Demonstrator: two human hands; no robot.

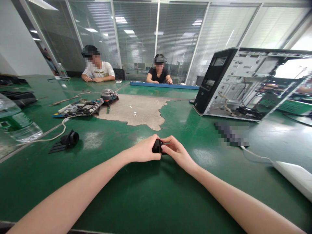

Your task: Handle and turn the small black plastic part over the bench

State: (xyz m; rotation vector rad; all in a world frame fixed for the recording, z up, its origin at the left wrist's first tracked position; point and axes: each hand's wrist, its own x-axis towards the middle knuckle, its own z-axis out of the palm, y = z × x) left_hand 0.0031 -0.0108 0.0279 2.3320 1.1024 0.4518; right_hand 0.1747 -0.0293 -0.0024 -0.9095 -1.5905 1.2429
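Both hands meet over the green table [126, 191] around a small black part [157, 146]. My left hand [145, 149] is closed on its left side, thumb below and fingers above. With thumb and fingertips, my right hand [176, 151] pinches the part's right end. The fingers hide much of its shape. Another black part with a round ring and a flat slotted plate [69, 139] lies on the table to the left of my hands.
An open computer case [219, 84] stands at the right, near a white device [296, 177] with a cable. Circuit boards [81, 108] and a water bottle [18, 122] are at the left. Two people sit across the table behind a bare brown patch [143, 109].
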